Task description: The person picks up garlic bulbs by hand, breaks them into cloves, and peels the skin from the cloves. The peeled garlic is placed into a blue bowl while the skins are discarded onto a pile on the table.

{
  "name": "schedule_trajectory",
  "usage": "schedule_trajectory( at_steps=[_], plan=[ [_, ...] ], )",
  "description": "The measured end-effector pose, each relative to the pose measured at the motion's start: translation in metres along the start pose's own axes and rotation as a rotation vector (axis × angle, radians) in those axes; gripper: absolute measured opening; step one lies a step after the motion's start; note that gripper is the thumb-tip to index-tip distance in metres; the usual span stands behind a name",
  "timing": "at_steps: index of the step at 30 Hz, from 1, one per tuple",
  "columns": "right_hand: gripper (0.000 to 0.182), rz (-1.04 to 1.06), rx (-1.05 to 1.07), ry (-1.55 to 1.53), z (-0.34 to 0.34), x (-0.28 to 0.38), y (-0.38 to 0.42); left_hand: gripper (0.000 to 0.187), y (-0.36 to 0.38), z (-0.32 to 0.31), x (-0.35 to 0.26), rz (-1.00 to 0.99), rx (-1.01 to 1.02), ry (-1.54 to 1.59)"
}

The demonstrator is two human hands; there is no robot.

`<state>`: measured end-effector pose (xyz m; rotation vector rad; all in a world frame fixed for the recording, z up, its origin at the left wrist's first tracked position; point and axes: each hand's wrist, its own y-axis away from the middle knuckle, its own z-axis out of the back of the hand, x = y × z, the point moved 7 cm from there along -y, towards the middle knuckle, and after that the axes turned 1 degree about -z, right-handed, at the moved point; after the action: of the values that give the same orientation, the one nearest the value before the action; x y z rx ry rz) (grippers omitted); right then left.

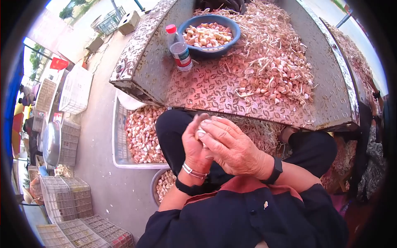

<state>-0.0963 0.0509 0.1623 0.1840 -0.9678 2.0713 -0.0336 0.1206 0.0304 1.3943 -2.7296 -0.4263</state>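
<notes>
Above my lap my two hands are pressed together, just in front of the metal bench's near edge. My left hand [194,144], with bracelets and a dark band at the wrist, is closed around a pale garlic clove [201,133], which shows only in part. Over it curls my right hand [231,142], a dark watch on its wrist, fingers bent onto the same clove. Whatever else lies between the palms is hidden. On the bench ahead sits a heap of loose garlic cloves and dry skins [277,74].
A blue basin [235,35] of garlic cloves and a red-capped bottle [180,51] stand on the patterned metal bench [198,91]. Left of my knee are a white crate [117,140] of cloves and another basin [154,186]. Plastic crates [68,196] line the left side.
</notes>
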Motion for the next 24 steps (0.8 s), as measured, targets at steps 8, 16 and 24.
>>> schedule_trajectory(
  at_steps=[8,16,24],
  plan=[
    [0.028,-0.379,0.125,-0.052,-0.021,-0.058,0.063,0.019,0.025,0.084,-0.243,-0.363,-0.172,0.012],
    [0.022,-0.586,0.179,0.003,-0.035,-0.102,0.122,0.036,-0.037,0.207,-0.347,-0.563,-0.614,-0.313],
    [0.023,-0.851,-0.182,0.277,0.062,-0.223,0.162,0.029,-0.029,0.091,-0.295,-0.129,-0.842,-1.415]
  ],
)
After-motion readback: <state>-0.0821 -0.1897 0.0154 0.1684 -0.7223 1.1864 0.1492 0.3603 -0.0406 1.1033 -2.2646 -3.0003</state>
